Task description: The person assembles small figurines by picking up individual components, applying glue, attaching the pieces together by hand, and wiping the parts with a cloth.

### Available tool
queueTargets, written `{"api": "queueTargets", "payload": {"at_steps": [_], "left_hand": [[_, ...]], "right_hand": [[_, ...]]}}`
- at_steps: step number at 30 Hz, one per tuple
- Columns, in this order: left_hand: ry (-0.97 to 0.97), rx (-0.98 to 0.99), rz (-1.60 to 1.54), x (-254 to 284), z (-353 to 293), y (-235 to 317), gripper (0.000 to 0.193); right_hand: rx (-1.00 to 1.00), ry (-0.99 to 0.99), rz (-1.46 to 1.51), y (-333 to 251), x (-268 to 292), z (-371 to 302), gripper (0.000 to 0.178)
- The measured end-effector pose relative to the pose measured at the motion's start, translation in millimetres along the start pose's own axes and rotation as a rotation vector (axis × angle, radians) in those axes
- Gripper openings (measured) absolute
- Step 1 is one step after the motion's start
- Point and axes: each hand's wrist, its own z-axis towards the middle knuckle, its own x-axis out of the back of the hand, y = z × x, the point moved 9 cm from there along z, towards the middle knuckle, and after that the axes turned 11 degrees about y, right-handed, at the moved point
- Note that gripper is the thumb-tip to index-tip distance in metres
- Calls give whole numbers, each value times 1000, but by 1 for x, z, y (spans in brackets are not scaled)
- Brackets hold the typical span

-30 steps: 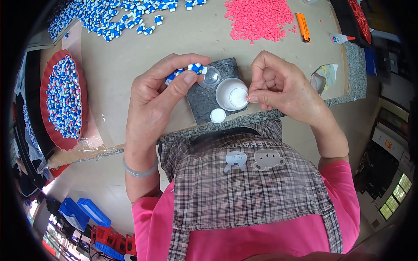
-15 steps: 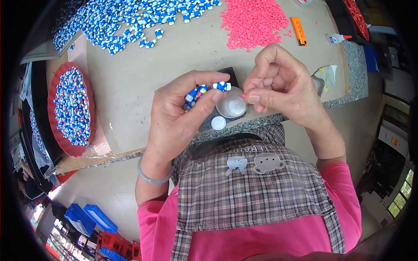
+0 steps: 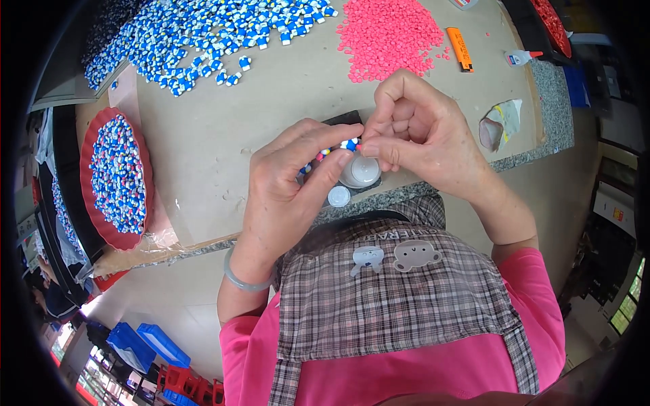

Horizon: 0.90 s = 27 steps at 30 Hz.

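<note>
My left hand (image 3: 284, 183) is closed around a few small blue-and-white pieces with yellow and pink spots. One blue-and-white piece (image 3: 349, 144) sticks out between thumb and forefinger. A tiny pink piece (image 3: 361, 149) is pinched in my right hand (image 3: 430, 139), right at the end of that piece; whether the two touch I cannot tell. Below my fingers stands a translucent cup (image 3: 361, 173) on a dark board (image 3: 349, 119). A small round white lid (image 3: 338, 196) lies beside the cup, near the table edge.
Blue-and-white pieces (image 3: 203, 40) are heaped at the far left, pink pieces (image 3: 389, 37) at the far middle. A red scalloped bowl (image 3: 89, 193) of pieces stands left. Rightward lie a flat orange tool (image 3: 460, 49), a glue bottle (image 3: 520, 58) and a crumpled packet (image 3: 500, 126).
My right hand has moved left with the pink piece, up to the blue-and-white piece. My left hand has shifted slightly right and down, closing the gap between the hands.
</note>
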Motion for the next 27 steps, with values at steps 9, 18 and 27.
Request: {"api": "queueTargets", "payload": {"at_steps": [9,18,27], "left_hand": [[109,-240,174,-1,-2,19,24],[145,437,-1077,29,-2,-51,22],[290,662,-1483,38,-5,-83,22]], "right_hand": [[292,136,-215,-16,3,-4,23],[281,371,-444,-1,85,17,12],[658,297,-872,15,50,23,9]]}}
